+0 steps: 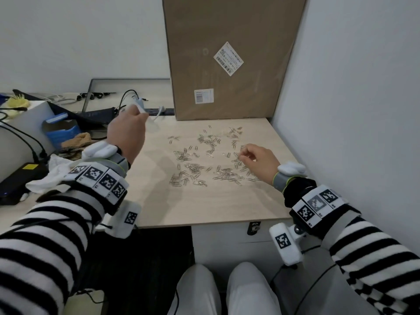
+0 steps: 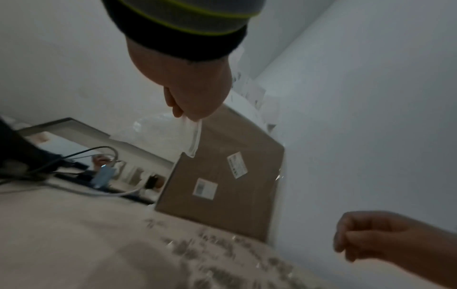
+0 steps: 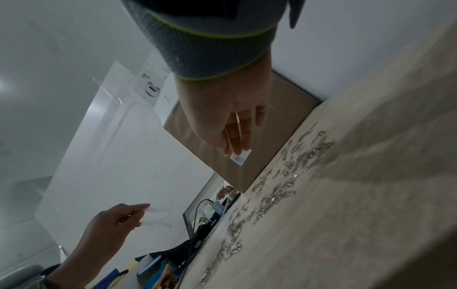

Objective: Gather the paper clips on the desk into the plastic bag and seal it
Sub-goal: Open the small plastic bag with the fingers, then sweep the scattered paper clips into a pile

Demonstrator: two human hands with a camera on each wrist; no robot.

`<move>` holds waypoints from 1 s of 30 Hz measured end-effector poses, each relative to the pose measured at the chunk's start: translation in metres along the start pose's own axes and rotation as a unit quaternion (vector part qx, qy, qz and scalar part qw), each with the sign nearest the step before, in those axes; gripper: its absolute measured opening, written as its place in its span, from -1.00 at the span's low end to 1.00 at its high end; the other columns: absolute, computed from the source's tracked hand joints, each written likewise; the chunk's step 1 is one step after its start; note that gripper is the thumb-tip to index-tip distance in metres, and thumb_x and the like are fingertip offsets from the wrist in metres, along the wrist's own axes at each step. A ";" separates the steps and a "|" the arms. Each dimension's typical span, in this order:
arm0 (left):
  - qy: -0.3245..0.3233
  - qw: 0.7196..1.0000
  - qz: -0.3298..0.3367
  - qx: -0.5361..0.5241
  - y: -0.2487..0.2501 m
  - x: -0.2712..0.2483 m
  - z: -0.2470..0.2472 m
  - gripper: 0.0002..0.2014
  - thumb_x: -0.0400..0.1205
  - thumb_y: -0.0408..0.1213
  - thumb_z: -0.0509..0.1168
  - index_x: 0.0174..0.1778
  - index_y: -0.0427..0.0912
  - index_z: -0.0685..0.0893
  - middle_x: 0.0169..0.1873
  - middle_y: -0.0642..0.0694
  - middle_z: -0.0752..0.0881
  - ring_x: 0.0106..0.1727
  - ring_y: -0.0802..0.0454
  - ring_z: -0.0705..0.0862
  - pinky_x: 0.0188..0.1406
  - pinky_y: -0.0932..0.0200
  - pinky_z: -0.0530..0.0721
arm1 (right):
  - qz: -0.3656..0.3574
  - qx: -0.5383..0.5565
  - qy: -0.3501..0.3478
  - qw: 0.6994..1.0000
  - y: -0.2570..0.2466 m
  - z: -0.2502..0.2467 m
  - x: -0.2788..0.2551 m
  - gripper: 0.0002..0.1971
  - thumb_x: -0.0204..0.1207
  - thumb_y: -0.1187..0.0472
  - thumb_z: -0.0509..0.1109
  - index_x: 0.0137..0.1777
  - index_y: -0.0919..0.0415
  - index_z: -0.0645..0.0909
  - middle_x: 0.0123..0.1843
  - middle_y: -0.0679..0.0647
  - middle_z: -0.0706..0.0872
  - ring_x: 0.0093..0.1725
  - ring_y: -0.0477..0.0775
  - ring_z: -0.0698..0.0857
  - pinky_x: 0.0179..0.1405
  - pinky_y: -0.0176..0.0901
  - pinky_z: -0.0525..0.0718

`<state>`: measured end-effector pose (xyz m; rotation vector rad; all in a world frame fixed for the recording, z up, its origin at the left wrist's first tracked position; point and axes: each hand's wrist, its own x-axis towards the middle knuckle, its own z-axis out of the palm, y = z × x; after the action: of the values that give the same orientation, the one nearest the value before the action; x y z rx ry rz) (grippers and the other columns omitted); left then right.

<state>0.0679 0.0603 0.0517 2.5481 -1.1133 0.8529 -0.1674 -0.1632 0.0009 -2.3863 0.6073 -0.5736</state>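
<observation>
Above desk, left hand [image 1: 127,130] pinching plastic bag [image 2: 173,135], right hand [image 1: 258,161] seemingly pinching clips [image 1: 204,162]

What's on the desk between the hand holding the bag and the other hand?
In the head view, scattered paper clips on bare desk, between left hand and right hand.

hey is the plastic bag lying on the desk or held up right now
Held up. The left hand pinches the plastic bag at its top edge, and it hangs clear above the desk.
</observation>
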 end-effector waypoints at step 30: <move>-0.497 0.753 -0.176 -0.394 0.087 -0.059 0.077 0.14 0.34 0.61 -0.04 0.68 -0.15 0.02 0.69 -0.08 -0.01 0.71 -0.03 -0.07 0.69 -0.12 -0.13 | 0.288 -0.032 -0.189 0.938 0.031 0.033 -0.008 -0.49 0.76 0.20 -0.13 0.68 0.21 -0.08 0.72 0.19 -0.20 0.69 0.29 -0.26 0.67 0.28 -0.12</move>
<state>0.0044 0.0031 -0.0465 2.1879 -0.8154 -1.0216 -0.1649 -0.1661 -0.0448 -2.1369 1.0916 0.1570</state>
